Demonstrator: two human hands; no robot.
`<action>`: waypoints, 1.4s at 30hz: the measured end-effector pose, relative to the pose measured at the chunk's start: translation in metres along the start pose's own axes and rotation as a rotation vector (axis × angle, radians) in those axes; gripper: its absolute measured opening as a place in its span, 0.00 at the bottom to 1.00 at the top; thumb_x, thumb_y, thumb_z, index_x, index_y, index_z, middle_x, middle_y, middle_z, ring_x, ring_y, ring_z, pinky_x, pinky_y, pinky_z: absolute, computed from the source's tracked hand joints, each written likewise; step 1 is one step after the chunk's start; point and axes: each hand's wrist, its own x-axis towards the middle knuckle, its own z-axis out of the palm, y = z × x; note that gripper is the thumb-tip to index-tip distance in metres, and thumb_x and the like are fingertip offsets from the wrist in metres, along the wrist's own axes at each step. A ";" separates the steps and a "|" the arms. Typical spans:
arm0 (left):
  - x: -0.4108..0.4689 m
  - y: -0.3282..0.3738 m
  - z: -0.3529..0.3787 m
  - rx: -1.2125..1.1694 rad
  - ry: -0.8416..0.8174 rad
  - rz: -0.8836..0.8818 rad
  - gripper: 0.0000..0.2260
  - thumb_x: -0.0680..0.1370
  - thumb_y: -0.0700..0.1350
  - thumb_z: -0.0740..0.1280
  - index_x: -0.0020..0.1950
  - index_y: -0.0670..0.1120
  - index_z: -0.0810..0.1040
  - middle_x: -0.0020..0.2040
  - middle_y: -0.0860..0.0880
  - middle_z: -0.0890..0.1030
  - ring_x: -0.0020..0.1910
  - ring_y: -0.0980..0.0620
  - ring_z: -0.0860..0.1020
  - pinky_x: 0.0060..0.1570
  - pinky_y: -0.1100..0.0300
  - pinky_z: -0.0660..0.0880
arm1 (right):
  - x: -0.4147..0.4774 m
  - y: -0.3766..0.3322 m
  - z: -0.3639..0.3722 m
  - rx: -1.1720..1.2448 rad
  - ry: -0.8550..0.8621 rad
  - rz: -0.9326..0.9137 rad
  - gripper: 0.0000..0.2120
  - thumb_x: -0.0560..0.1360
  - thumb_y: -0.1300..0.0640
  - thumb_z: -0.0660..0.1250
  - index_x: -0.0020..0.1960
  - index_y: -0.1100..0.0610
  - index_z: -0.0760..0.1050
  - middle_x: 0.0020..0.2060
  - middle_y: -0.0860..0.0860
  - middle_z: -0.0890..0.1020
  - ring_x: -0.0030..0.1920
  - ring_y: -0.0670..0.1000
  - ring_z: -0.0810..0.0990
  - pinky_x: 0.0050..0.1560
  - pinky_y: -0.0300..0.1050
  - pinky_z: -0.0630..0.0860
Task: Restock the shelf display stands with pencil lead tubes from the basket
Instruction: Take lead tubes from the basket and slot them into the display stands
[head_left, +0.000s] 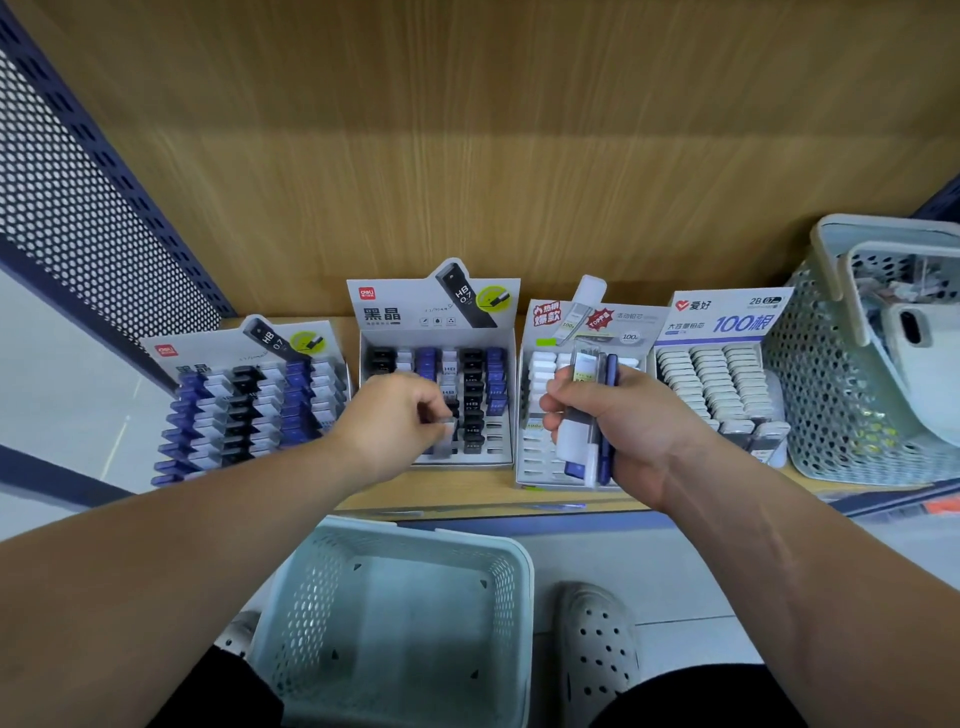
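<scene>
Four cardboard display stands line the wooden shelf. My left hand (397, 421) pinches one pale lead tube (447, 439) over the front rows of the second stand (435, 327), which holds black, blue and white tubes. A bundle of several lead tubes (589, 415), clear, white and blue, sits in the grip of my right hand (618, 426) above the third stand (535, 415). The pale green basket (511, 551) on the floor below looks empty.
A full stand (249, 400) sits at the far left and a stand of white tubes (727, 332) to the right. A second mesh basket (831, 374) with a white item stands at the shelf's right end. My feet in perforated clogs flank the floor basket.
</scene>
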 end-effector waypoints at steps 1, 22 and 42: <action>0.001 -0.002 0.001 0.008 -0.004 0.005 0.09 0.72 0.39 0.76 0.36 0.50 0.81 0.37 0.54 0.81 0.37 0.56 0.79 0.41 0.59 0.76 | 0.001 0.000 -0.001 -0.005 0.000 0.001 0.05 0.79 0.66 0.69 0.47 0.59 0.76 0.36 0.57 0.81 0.33 0.51 0.79 0.39 0.43 0.78; 0.007 0.000 0.007 0.164 -0.015 0.099 0.05 0.74 0.39 0.74 0.40 0.47 0.81 0.37 0.54 0.81 0.38 0.56 0.78 0.39 0.62 0.73 | 0.004 0.001 -0.008 -0.006 0.010 0.021 0.04 0.79 0.64 0.69 0.49 0.57 0.76 0.37 0.55 0.82 0.33 0.51 0.80 0.40 0.48 0.75; 0.007 0.006 0.010 0.514 -0.027 0.265 0.06 0.77 0.45 0.69 0.44 0.47 0.86 0.44 0.51 0.78 0.44 0.45 0.79 0.43 0.53 0.77 | 0.004 -0.001 -0.010 0.020 0.003 0.026 0.04 0.79 0.64 0.69 0.49 0.58 0.76 0.39 0.57 0.81 0.34 0.51 0.80 0.39 0.44 0.77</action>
